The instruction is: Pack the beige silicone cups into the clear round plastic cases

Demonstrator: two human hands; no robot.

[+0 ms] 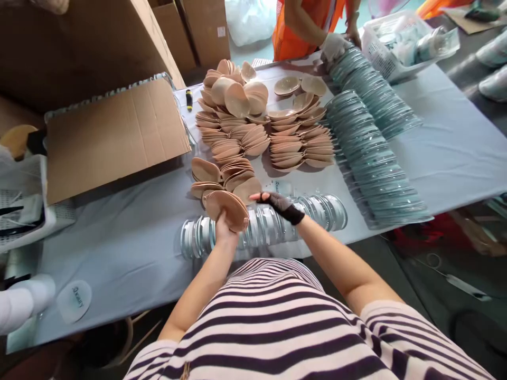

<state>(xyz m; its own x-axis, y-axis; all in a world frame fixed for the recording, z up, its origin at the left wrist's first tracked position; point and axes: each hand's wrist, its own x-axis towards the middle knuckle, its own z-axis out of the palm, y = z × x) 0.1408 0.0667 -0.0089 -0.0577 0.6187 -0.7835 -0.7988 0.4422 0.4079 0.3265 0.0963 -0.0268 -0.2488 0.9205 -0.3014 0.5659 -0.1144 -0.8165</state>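
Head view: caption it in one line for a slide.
Left hand holds a stack of tan pads; gloved right hand reaches over clear lids.

bright even daylight, soft shadows, edges warped.

Two long rows of clear shells point(368, 137), one short row point(269, 224).
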